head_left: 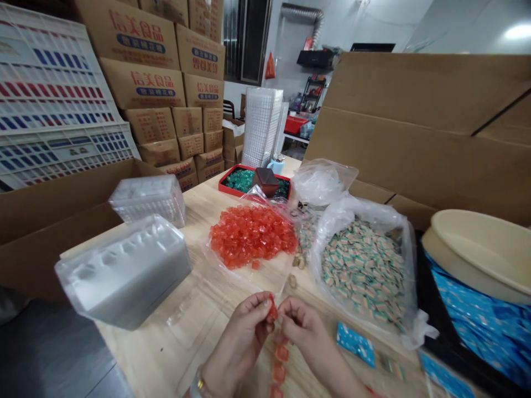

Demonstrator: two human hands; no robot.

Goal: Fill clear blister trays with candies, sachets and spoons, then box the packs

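Note:
My left hand [240, 334] and my right hand [305, 329] meet low over the wooden table [199, 210]. Both pinch one red wrapped candy [272, 310] between thumb and fingers. Below them a short column of red candies [281, 354] lies in a clear plastic tray that I can barely make out. Just beyond the hands, a heap of the same red candies [253, 235] rests on an open clear bag.
A bag of green-and-pink striped candies [365, 271] stands at right, near a blue packet [355, 344]. Stacks of clear trays [124, 271] sit left. A red tray of green candies [240, 179], cream basins [477, 249], blue packets [485, 326] and cardboard boxes [141, 83] surround the table.

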